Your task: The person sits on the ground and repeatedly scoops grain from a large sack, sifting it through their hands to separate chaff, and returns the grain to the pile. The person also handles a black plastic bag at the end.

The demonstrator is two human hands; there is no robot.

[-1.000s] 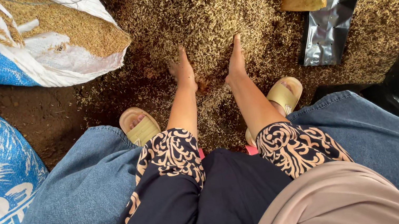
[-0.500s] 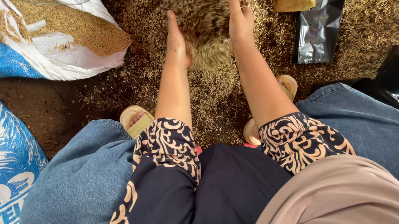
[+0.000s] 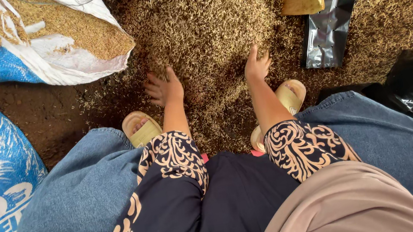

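Both hands lower and wider apart than half second ago, scooped husk gone. Left hand (image 3: 164,88) and right hand (image 3: 257,65) released, fingers spread, resting on rice husk pile (image 3: 202,17) between sandals (image 3: 140,129).

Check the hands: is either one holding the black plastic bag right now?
No: the left hand and right hand rest on the husk pile, apart from the black bag.
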